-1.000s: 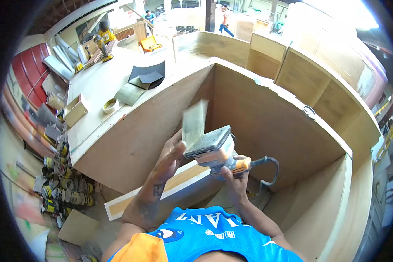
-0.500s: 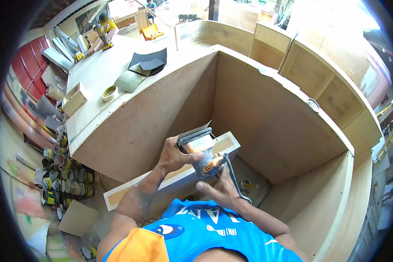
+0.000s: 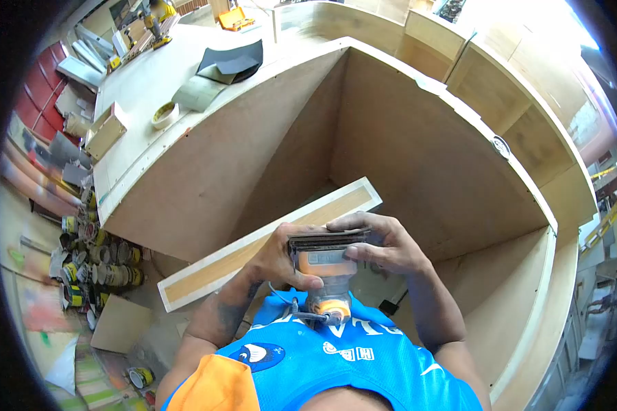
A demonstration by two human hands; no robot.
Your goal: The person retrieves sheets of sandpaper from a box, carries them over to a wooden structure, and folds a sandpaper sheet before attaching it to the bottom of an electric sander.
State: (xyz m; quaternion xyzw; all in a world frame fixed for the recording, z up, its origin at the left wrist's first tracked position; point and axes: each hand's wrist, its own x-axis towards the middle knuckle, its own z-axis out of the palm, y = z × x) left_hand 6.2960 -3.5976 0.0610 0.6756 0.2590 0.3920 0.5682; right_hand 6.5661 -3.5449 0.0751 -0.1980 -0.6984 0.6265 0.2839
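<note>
Close to my chest is an orange-and-grey electric sander, its flat pad end pointing away from me and its cord end toward my shirt. My left hand wraps round its left side, thumb on the body. With the fingers over the pad edge and the thumb below, my right hand grips the pad end from the right. Dark layers, perhaps sandpaper, show along the pad. Just beyond the hands, a long narrow wooden panel with whitish borders lies at a slant.
Tall plywood walls surround the panel. On the white worktop are a tape roll, dark sheets, a small wooden box and a yellow drill. Several paint cans stand on the floor at left.
The sander has come nearer my chest and turned, so its pad faces more squarely away. My right hand has moved from its cord end to the pad. The view has tilted lower.
</note>
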